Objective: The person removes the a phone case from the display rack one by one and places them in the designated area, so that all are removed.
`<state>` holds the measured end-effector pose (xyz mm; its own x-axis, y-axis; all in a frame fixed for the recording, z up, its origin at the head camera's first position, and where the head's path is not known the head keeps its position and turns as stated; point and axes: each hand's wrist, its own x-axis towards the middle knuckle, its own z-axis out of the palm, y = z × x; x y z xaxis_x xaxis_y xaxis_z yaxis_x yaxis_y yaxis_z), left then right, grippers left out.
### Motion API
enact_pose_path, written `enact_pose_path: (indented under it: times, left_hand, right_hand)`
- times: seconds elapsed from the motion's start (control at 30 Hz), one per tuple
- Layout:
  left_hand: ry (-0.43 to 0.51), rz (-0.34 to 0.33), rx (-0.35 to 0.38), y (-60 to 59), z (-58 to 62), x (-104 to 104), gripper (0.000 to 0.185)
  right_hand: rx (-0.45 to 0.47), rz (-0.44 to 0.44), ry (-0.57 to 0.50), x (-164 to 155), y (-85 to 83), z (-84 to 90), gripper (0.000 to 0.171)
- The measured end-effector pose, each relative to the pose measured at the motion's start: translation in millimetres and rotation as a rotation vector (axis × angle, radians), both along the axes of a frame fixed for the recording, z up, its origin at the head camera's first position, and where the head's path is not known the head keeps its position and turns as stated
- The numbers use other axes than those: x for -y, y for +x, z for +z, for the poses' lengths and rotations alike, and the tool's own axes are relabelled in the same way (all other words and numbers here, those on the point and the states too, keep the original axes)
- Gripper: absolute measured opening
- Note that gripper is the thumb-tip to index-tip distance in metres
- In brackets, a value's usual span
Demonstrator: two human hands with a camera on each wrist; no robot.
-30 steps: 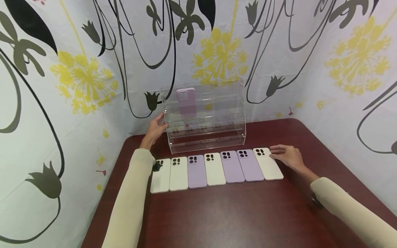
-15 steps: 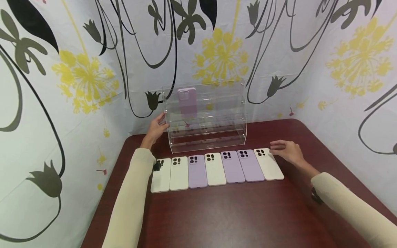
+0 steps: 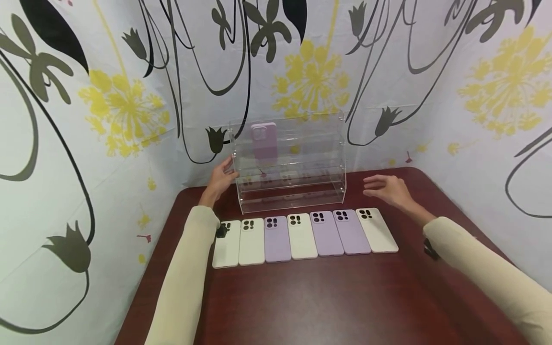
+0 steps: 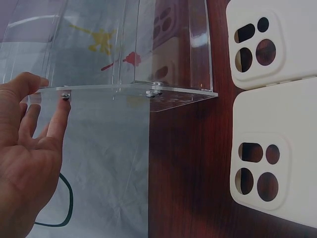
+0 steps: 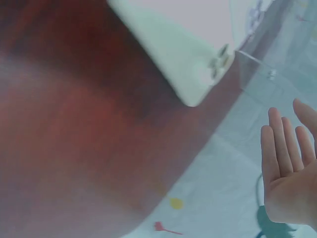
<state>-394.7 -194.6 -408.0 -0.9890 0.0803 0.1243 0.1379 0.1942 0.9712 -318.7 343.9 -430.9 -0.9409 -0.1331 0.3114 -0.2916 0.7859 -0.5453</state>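
A clear acrylic display rack (image 3: pixel 293 205) with stepped shelves stands near the back of the table. One lilac phone case (image 3: pixel 266 146) leans upright at its upper left. My left hand (image 3: pixel 221 179) holds the rack's left side panel; in the left wrist view, thumb and fingers (image 4: pixel 58 119) lie on either side of its edge. Free of any object, my right hand (image 3: pixel 390 189) hovers right of the rack with fingers extended, beyond the rightmost white phone case (image 3: pixel 378 232). Several white and lilac cases lie in a row before the rack, including a lilac one (image 3: pixel 277 242).
The dark red-brown table (image 3: pixel 319 297) extends toward me in front of the row. Behind it and on both sides hangs a white floral-print cloth (image 3: pixel 276 91). The leftmost white case (image 3: pixel 226 251) lies close to my left sleeve (image 3: pixel 187 258).
My right hand has left the rightmost white case and moved up and left, toward the rack's right side. The left hand stays on the rack. The head view has shifted slightly.
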Motion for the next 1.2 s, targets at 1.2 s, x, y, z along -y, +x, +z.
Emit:
enact_pose_path:
  times: [1.2]
  left_hand:
    - [0.012, -0.055, 0.016, -1.2, 6.3, 6.0, 0.077]
  right_hand:
    - [-0.029, 0.199, -0.232, 172.5, -78.6, 99.1, 0.043]
